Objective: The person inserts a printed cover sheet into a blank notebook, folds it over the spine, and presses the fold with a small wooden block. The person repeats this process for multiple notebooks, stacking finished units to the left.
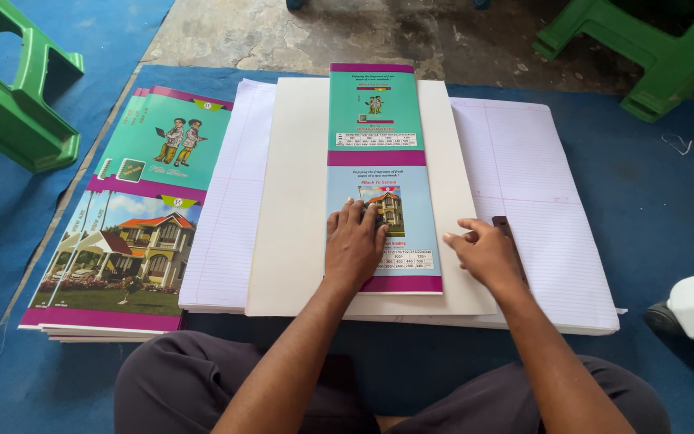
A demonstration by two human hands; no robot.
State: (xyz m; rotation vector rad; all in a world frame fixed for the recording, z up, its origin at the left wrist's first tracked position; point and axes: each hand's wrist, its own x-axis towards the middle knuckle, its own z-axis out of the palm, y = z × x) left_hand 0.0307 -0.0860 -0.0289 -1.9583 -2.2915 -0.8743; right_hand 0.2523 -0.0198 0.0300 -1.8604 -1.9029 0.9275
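My left hand point(353, 245) presses flat, grip wide and holding nothing, on the printed cover strip point(381, 177) lying along the middle of the white board point(295, 201). My right hand point(487, 255), at three o'clock of it, rests fingers spread on the board's edge, touching a small dark tool point(501, 225). Ruled paper sheets point(524, 185) lie underneath; a cover stack point(134, 217) sits at nine o'clock.

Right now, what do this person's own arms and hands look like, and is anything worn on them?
Both forearms are bare: no sleeves show. The left hand and right hand wear no gloves, and no rings, watch or bracelets are visible. The only clothing in view is dark grey-brown trousers.
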